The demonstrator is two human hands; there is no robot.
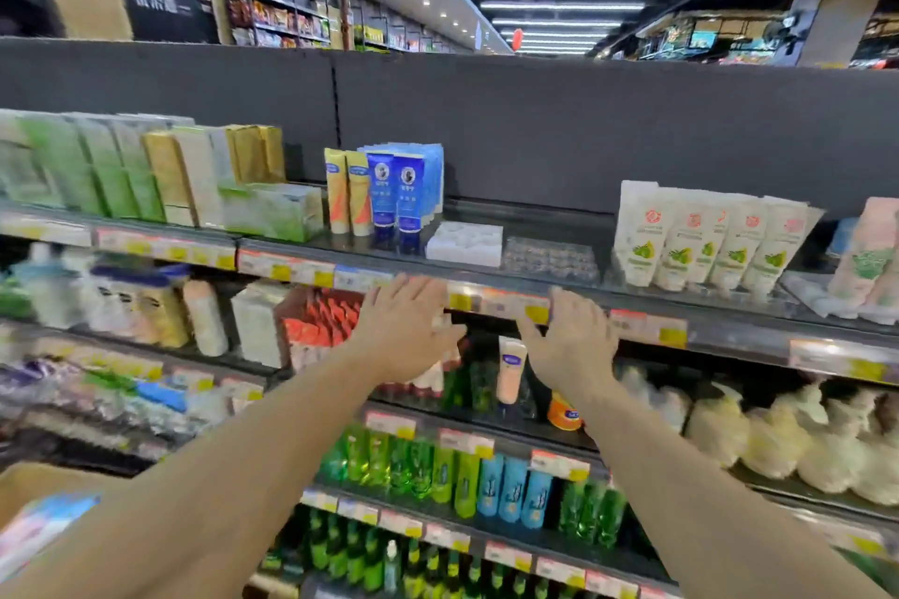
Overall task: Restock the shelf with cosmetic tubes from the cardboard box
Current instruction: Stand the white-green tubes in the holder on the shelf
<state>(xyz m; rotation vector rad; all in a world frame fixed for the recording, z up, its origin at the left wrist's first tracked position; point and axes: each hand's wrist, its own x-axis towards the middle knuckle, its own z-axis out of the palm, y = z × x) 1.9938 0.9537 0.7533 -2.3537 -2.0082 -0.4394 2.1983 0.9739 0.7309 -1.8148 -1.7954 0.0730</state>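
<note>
Both of my arms reach toward the store shelving. My left hand (406, 328) is open with fingers spread, just below the front edge of the top shelf (491, 302). My right hand (569, 340) is open too, palm facing left, a little apart from the left one; neither holds anything. On the top shelf stand blue tubes (396, 195) and yellow tubes (348, 192), with a white foam tray (464, 241) beside them. White tubes with a green fruit print (705, 238) stand further right. A corner of the cardboard box (44, 486) shows at the lower left.
Green and gold cartons (146, 175) fill the top shelf's left end. A clear plastic tray (549, 258) lies on the shelf's middle. A pink tube (511, 370) and an orange jar (564, 411) stand on the shelf below; green and blue bottles (462, 477) line lower shelves.
</note>
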